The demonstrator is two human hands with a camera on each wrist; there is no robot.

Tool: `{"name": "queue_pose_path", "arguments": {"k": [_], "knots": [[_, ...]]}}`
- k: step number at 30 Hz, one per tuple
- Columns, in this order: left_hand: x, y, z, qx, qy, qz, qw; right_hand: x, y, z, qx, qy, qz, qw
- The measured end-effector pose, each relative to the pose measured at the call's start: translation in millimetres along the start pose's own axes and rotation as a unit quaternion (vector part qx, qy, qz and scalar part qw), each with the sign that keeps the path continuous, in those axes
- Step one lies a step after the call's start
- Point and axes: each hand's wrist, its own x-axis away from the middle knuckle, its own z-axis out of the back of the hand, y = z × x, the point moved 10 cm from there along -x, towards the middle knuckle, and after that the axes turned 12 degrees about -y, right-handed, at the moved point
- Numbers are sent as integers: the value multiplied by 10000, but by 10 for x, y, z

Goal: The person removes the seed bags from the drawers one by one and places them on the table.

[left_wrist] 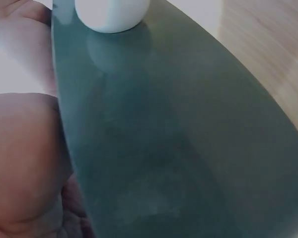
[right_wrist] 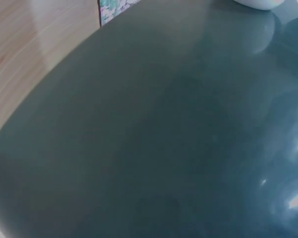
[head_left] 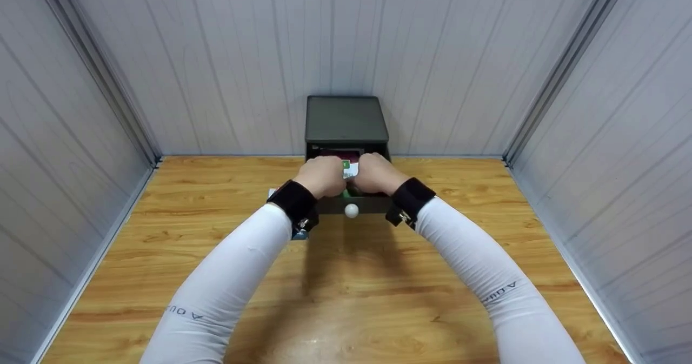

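Observation:
A small dark grey-green cabinet (head_left: pixel 346 118) stands against the back wall with its drawer pulled out. The drawer front (head_left: pixel 368 205) carries a round white knob (head_left: pixel 351 210). Over the open drawer, my left hand (head_left: pixel 323 176) and right hand (head_left: pixel 377 173) face each other with fingers curled. Between them they pinch a small white and green packet (head_left: pixel 350 169); most fingertips are hidden. Something dark red (head_left: pixel 346 156) lies inside the drawer behind the hands. In the left wrist view my left palm (left_wrist: pixel 22 158) is behind the drawer front (left_wrist: pixel 154 124). The drawer front (right_wrist: pixel 139 134) fills most of the right wrist view.
Under my left wrist, a flat item with a blue corner (head_left: pixel 300 235) lies on the wooden tabletop (head_left: pixel 216 191), mostly covered by the arm. A patterned edge (right_wrist: pixel 114 9) shows past the drawer in the right wrist view. Panelled walls (head_left: pixel 227 55) enclose the back and sides.

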Motion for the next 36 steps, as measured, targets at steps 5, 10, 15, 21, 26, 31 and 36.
{"name": "queue_pose_path", "arguments": {"k": [5, 10, 15, 21, 26, 31, 36], "knots": [[-79, -43, -11, 273, 45, -291, 9992, 3, 28, 1, -108, -5, -138, 9998], [-76, -50, 28, 365, 112, -297, 9988, 11, 86, 32, -375, 47, -332, 9987], [10, -46, 117, 440, 209, -80, 9988, 41, 141, 85, -703, 49, -427, 9966], [31, -135, 175, 977, 376, 6, 9945, 77, 203, 136, -1147, -68, -521, 9920], [59, -183, 240, 1302, 730, -161, 9887, 82, 240, 148, -1256, -227, -523, 9904], [103, -256, 291, 1556, 1011, -141, 9825, 86, 255, 137, -1588, -257, -424, 9861], [129, -302, 306, 1848, 1085, -173, 9766, 119, 285, 115, -2105, -265, -361, 9766]]}}
